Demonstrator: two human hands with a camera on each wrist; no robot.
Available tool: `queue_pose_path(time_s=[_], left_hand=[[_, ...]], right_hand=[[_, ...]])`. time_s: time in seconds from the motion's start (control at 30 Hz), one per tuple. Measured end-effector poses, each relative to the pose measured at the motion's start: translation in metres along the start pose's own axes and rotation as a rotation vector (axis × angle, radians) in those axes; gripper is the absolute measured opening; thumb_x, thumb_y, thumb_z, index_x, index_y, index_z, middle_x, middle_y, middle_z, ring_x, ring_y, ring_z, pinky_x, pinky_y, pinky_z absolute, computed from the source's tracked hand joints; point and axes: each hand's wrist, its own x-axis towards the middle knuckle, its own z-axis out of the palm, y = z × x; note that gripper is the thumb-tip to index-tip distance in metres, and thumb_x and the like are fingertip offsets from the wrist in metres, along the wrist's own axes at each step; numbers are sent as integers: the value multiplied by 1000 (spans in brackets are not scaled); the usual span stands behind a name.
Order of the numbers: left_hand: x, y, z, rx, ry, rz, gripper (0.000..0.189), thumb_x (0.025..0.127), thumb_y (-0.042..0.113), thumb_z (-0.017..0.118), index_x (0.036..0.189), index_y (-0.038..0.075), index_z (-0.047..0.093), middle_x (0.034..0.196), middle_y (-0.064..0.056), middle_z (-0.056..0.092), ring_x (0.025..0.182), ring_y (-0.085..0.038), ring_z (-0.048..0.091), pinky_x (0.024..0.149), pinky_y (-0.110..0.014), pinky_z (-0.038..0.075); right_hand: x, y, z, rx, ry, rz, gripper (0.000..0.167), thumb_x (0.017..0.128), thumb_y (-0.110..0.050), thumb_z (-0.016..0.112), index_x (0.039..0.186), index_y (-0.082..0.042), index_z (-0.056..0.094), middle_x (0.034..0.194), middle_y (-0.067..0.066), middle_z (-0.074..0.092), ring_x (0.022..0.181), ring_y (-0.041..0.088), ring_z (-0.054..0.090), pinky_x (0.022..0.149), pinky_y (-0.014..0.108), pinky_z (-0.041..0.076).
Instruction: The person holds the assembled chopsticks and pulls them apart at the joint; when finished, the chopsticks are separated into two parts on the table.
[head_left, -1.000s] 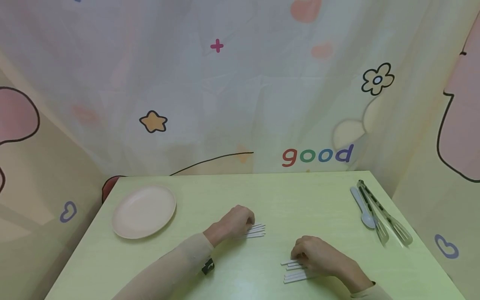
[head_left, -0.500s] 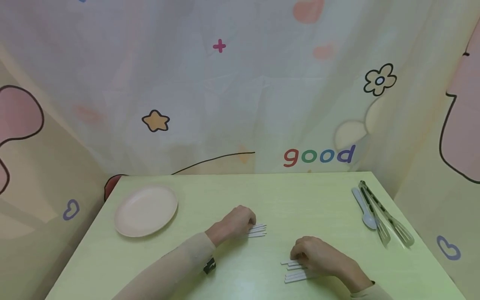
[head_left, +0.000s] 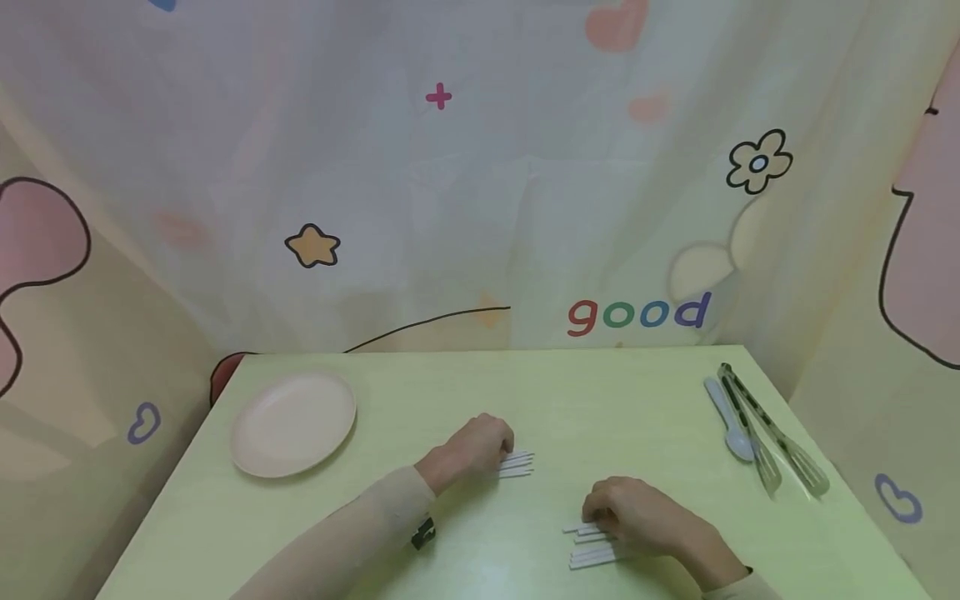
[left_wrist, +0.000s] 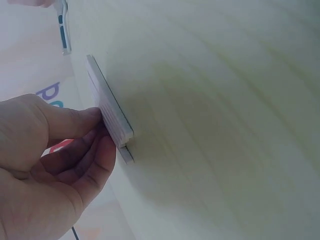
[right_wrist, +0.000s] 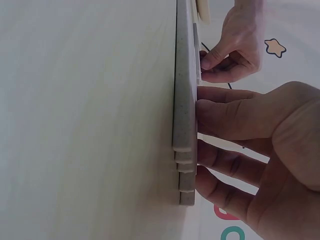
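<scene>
Several thin white sticks (head_left: 516, 464) lie side by side near the table's middle. My left hand (head_left: 476, 446) is over their left part, its bent thumb and fingers pinching at them in the left wrist view. A second group of white sticks (head_left: 596, 557), their ends slightly staggered, lies nearer the front and to the right. Over this group is my right hand (head_left: 641, 517). In the right wrist view its thumb and bent fingertips grip along the upper side of the sticks. Part of each group is hidden under a hand, so how many sticks each holds cannot be told.
A pale round plate (head_left: 294, 425) stands at the table's left. Along the right edge lie a light blue spoon (head_left: 737, 442) and a metal utensil (head_left: 804, 473) with dark handles and slotted ends. A printed curtain (head_left: 465, 208) closes off the back and sides.
The head view has shifted slightly. Both hands keep their places at the two groups of sticks, and nothing else visibly moves.
</scene>
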Motion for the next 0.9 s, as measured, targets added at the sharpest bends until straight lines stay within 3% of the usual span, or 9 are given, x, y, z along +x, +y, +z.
queue_pose_path(time_s=[0.23,0.47,0.7,0.9], left_hand=[[1,-1,-1,-4,-2,-8,13,89,5,66,93,9,77,96,-1,74,87,-11,66,75,-22,53],[-3,-2,1,-31,-39,-19,13,88,4,67,93,9,77,95,-1,73,79,-8,60,71,-20,50],[-2,-3,-3,-49,-24,-14,14,89,3,65,95,8,76,97,-2,73,85,-9,63,75,-21,51],[-2,-6,-3,-27,-22,8,13,89,6,65,96,7,76,95,-2,73,73,-6,57,67,-18,48]], right_hand=[[0,-1,1,-24,21,-18,21,84,0,67,83,-21,70,82,-14,63,77,-1,56,70,26,51],[0,-3,3,-5,-12,-4,22,84,1,66,83,-21,69,82,-14,63,78,-1,56,70,26,51],[2,0,0,-23,-3,1,22,85,0,65,83,-21,69,82,-15,62,78,-1,55,71,27,51],[1,1,1,1,-18,5,21,85,0,65,84,-21,70,82,-15,62,78,-1,55,71,26,51]])
